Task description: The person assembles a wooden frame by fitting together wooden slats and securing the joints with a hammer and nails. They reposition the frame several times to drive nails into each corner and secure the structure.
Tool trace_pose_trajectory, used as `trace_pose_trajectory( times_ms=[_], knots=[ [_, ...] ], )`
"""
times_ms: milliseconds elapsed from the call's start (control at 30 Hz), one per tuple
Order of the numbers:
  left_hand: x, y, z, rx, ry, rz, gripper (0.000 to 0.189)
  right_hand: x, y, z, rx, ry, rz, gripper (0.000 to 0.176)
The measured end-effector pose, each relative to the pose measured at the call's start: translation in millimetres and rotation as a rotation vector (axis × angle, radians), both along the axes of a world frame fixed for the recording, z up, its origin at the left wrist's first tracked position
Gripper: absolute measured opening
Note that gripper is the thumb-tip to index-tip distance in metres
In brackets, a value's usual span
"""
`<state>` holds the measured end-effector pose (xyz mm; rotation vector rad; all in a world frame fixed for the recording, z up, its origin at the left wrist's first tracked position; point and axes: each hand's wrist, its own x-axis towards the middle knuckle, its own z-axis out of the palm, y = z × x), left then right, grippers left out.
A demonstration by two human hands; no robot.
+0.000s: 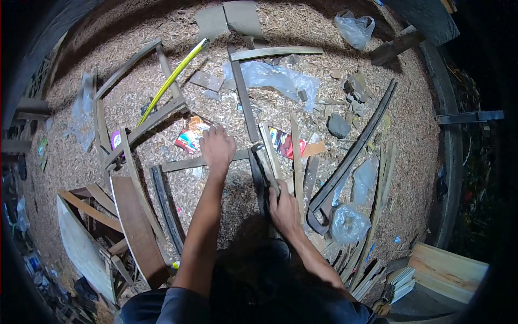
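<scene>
My right hand (286, 208) is wrapped around the wooden handle of a hammer (264, 162), whose dark head points away from me. Beneath it runs a dark wooden bar (258, 181), the right side of a small wooden frame. My left hand (217, 147) hangs over the frame's far slat (189, 163), fingers spread a little and bent downward, with nothing visible in them. Just beyond its fingers lies a colourful printed packet (190, 135). The frame's left side is another dark bar (168, 208).
Wood shavings cover the ground. A yellow handsaw-like strip (171, 80) leans across a second wooden frame (145, 127). Right of me lie a long dark bar (353, 156), a clear plastic bag (349, 224) and a grey stone (339, 126). A curved brown board (137, 229) stands at left.
</scene>
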<state>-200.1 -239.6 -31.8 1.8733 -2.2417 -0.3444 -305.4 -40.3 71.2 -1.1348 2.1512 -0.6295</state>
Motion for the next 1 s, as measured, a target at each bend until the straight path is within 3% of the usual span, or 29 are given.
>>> trace_pose_trajectory(
  times_ms=[67, 133, 200, 267, 333, 433, 533, 567, 733, 833, 867, 900, 933, 1000],
  knots=[
    [-1, 2, 3, 0.027, -0.026, 0.002, 0.028, 6, 0, 12, -0.057, 0.043, -0.033, 0.032],
    [0, 1, 3, 0.017, -0.023, 0.003, 0.029, 13, -1, 15, -0.408, 0.121, -0.136, 0.03],
    [1, 3, 6, 0.059, 0.003, -0.005, 0.029, 12, 11, -23, -0.333, 0.134, -0.117, 0.025],
    [-2, 1, 0, 0.021, -0.028, 0.011, 0.029, 5, 9, -35, 0.222, 0.231, 0.084, 0.022],
    [0, 3, 2, 0.027, -0.032, -0.003, 0.03, 2, 3, -1, 0.216, 0.232, 0.085, 0.024],
    [1, 2, 2, 0.049, -0.011, -0.008, 0.03, 5, -3, 35, -0.138, 0.184, -0.006, 0.023],
    [0, 2, 6, 0.071, 0.005, 0.002, 0.029, 14, 6, -7, 0.033, 0.145, -0.092, 0.024],
    [0, 6, 3, 0.072, 0.01, 0.004, 0.029, 6, 15, -55, 0.155, 0.279, 0.083, 0.024],
    [1, 0, -6, 0.034, 0.036, -0.006, 0.029, -1, -15, 33, 0.182, 0.252, 0.127, 0.026],
    [0, 0, 0, 0.048, 0.007, 0.0, 0.028, 9, -6, 33, -0.298, 0.107, -0.139, 0.023],
    [0, 2, 4, 0.057, -0.013, -0.005, 0.028, 10, 4, 2, -0.293, 0.106, -0.139, 0.023],
    [0, 4, 4, 0.06, -0.01, -0.001, 0.028, 9, 13, -37, -0.068, 0.19, -0.036, 0.023],
    [0, 6, 4, 0.063, -0.009, 0.008, 0.028, 11, 9, -42, 0.153, 0.273, 0.067, 0.024],
    [2, 1, 0, 0.058, -0.014, 0.027, 0.028, -6, 1, -15, 0.125, 0.25, 0.12, 0.026]
  ],
)
